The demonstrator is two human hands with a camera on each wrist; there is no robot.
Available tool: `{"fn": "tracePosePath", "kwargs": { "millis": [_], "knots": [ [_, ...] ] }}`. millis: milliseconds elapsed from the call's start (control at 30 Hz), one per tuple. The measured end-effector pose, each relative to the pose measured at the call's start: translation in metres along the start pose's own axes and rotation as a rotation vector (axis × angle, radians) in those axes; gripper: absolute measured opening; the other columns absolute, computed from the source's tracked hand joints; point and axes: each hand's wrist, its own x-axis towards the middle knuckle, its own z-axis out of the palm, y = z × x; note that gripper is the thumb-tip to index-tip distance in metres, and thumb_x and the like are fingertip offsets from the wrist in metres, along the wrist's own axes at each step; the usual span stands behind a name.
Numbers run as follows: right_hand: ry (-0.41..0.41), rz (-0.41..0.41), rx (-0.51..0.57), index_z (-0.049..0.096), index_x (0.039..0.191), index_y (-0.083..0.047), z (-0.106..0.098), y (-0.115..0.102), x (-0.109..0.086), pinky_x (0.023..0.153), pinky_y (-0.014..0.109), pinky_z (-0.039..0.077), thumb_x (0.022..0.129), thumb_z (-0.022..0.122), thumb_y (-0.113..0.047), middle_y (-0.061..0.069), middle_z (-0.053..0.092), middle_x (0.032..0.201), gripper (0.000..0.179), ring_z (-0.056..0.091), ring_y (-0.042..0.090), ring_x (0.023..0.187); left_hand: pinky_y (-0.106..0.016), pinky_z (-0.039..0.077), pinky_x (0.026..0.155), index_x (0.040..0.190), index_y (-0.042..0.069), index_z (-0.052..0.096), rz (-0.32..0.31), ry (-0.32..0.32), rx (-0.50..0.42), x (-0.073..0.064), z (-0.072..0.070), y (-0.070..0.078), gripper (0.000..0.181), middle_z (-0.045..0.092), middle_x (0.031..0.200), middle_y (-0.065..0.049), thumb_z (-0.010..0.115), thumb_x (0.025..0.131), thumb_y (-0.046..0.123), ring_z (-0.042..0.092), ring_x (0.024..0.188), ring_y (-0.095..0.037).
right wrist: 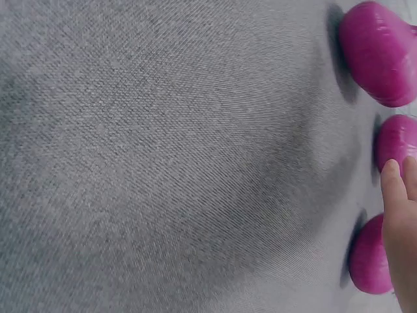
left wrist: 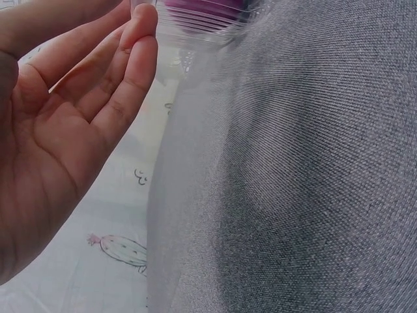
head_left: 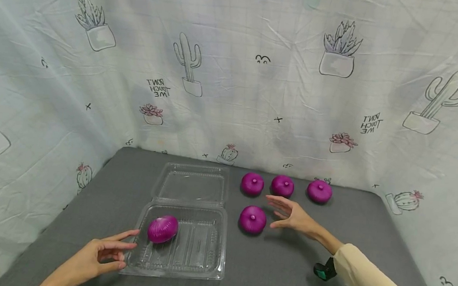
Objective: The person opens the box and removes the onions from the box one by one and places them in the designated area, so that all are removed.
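Note:
A purple onion (head_left: 163, 229) lies on its side in the left part of a clear plastic clamshell box (head_left: 197, 274), whose lid (head_left: 196, 188) is folded back. At the box's left rim is my left hand (head_left: 94, 256), fingers fairly straight and thumb apart; its fingertips (left wrist: 140, 29) meet the plastic edge. My right hand (head_left: 294, 217) hovers with spread fingers just right of a near onion (head_left: 252, 219) and holds nothing. Behind it stand three more onions in a row: one at left (head_left: 252, 184), one in the middle (head_left: 282, 185), one at right (head_left: 319, 192).
Grey cloth covers the table (head_left: 266, 273). A white curtain (head_left: 226, 79) printed with potted cacti hangs behind and at both sides. Strapped at the right wrist is a small black and green device (head_left: 325, 270), beside a cream sleeve (head_left: 372, 278).

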Motion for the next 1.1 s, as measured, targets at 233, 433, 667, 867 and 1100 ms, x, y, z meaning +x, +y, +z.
{"fn": "tracePosePath", "kwargs": {
  "millis": [233,433,667,867,1100],
  "knots": [
    [0.071,-0.063,-0.020,0.040,0.140,0.008,-0.002,-0.015,-0.007,0.103,0.046,0.033,0.081,0.073,0.003,0.014,0.044,0.145,0.068,0.038,0.030,0.134,-0.024,0.052,0.074,0.129,-0.022,0.043,-0.001,-0.008,-0.020,-0.001,-0.002,-0.001,0.047,0.042,0.144,0.020,0.061,0.089,-0.007,0.061,0.082,-0.012],
    [0.032,-0.126,0.004,0.043,0.136,0.012,0.007,-0.027,-0.009,0.101,0.040,0.040,0.086,0.066,0.007,0.008,0.052,0.139,0.056,0.047,0.021,0.129,-0.025,0.053,0.075,0.135,-0.018,0.039,-0.012,-0.002,-0.001,-0.001,-0.002,0.000,0.054,0.051,0.137,0.017,0.063,0.089,-0.004,0.061,0.081,-0.013],
    [-0.084,-0.180,0.090,0.042,0.133,0.017,0.034,-0.045,-0.007,0.101,0.042,0.040,0.086,0.064,0.009,0.019,0.051,0.137,0.052,0.044,0.036,0.129,-0.024,0.053,0.076,0.139,-0.015,0.035,-0.017,0.014,0.036,0.000,-0.001,0.001,0.061,0.061,0.128,0.001,0.065,0.088,-0.002,0.061,0.078,-0.015],
    [-0.212,-0.141,0.174,0.045,0.131,0.016,0.061,-0.054,-0.002,0.102,0.048,0.035,0.086,0.064,0.009,0.015,0.052,0.137,0.049,0.046,0.032,0.128,-0.025,0.052,0.075,0.136,-0.017,0.038,-0.013,0.021,0.031,0.000,0.000,0.000,0.057,0.053,0.135,0.014,0.065,0.088,-0.003,0.061,0.078,-0.014],
    [-0.199,-0.153,0.242,0.046,0.132,0.014,0.104,-0.048,0.023,0.102,0.053,0.033,0.087,0.067,0.003,0.015,0.053,0.135,0.051,0.045,0.034,0.129,-0.024,0.052,0.076,0.135,-0.019,0.039,-0.006,0.022,0.025,-0.001,-0.001,0.000,0.056,0.048,0.139,0.019,0.065,0.088,-0.003,0.061,0.079,-0.014]
  ]
}}
